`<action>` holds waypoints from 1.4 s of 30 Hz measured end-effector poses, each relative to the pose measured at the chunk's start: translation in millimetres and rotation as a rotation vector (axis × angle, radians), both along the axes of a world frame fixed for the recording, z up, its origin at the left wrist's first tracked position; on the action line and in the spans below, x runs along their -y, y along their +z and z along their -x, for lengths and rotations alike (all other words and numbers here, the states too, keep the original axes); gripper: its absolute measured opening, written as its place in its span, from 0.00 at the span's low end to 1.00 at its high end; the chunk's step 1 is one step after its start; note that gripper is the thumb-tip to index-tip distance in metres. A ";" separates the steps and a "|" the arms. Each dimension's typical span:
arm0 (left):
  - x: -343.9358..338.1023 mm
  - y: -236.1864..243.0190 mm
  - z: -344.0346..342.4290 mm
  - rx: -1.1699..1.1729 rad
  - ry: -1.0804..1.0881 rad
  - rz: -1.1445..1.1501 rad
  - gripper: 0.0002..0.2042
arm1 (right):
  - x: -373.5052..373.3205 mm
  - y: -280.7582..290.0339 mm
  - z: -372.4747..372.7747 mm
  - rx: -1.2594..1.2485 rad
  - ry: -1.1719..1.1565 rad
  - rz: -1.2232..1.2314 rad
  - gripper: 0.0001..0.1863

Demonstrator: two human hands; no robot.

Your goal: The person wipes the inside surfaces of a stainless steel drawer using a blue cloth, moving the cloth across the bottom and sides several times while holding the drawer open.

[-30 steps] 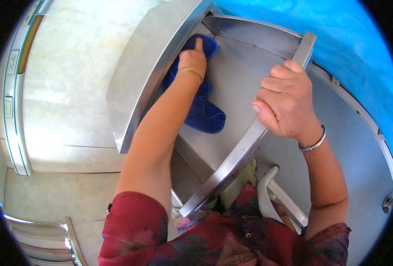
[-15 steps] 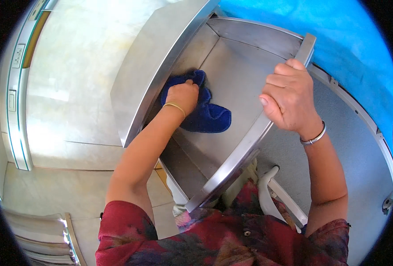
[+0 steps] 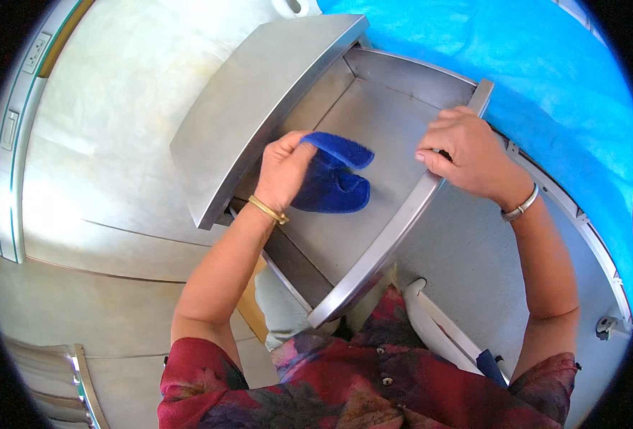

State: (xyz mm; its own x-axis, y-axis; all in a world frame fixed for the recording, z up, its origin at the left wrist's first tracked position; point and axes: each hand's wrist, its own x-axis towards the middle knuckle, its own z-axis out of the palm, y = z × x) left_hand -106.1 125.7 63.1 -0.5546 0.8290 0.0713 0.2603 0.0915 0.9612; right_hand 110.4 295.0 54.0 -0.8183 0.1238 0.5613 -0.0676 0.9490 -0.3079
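Observation:
My left hand (image 3: 286, 166) pinches the upper edge of a dark blue cloth (image 3: 334, 193), raising it in a fold over the bottom of an open stainless steel drawer (image 3: 384, 143), toward its left side. My right hand (image 3: 463, 146) curls over the raised metal rail (image 3: 409, 218) along the drawer's right edge, its thumb bent toward the inside. The drawer sticks out from beside an angled steel top panel (image 3: 238, 93), which lies to its left.
A pale tiled wall (image 3: 102, 143) with a socket strip (image 3: 11, 130) is at the left. Bright blue sheeting (image 3: 559, 64) lines the top and right, above a white metal frame (image 3: 556, 189). A white curved tube (image 3: 420, 304) stands below the drawer, near my body.
My left hand has come back toward me from the drawer's far corner and now lifts the cloth's edge. My right hand stays on the rail, its grip slightly shifted.

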 end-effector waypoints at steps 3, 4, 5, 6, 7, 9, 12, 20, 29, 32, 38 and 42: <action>-4.3 3.0 -0.5 0.047 0.042 -0.089 0.07 | 19.6 5.3 7.0 -0.068 0.161 0.093 0.11; -5.8 3.7 -3.0 0.026 0.068 -0.153 0.06 | 29.9 8.1 12.1 -0.100 0.270 0.127 0.10; -7.3 3.9 -3.8 -0.008 0.074 -0.183 0.06 | 40.7 17.7 14.5 0.096 0.313 0.090 0.09; -8.3 5.8 -5.7 -0.006 0.072 -0.190 0.06 | 46.6 17.5 22.6 0.098 0.311 0.084 0.09; -10.3 10.2 -10.6 -0.028 0.082 -0.203 0.06 | 52.1 11.5 30.7 0.188 0.219 0.080 0.08; -11.5 19.2 -15.5 -0.050 0.092 -0.223 0.07 | 57.2 6.3 46.9 0.278 0.125 0.070 0.08; -10.5 31.2 -23.3 -0.178 0.080 -0.178 0.07 | 42.7 3.0 79.6 0.102 -0.002 0.307 0.09; -6.3 42.6 -19.8 -0.869 -0.244 -0.123 0.15 | 27.1 -7.1 144.9 -0.171 0.113 2.065 0.11; 36.3 71.6 107.1 -1.296 0.002 0.174 0.15 | -90.2 -57.5 215.9 -0.094 -0.746 1.386 0.15; 60.8 62.3 123.3 -1.441 -0.070 0.330 0.19 | -74.7 -68.7 230.0 -0.261 -0.825 1.566 0.15; 61.4 43.9 117.4 -1.147 -0.131 0.385 0.24 | -60.2 -73.4 262.6 -0.535 -0.755 1.901 0.16; 58.6 42.1 113.6 -1.138 -0.124 0.386 0.24 | -49.9 -89.9 284.5 -0.684 -0.690 1.845 0.17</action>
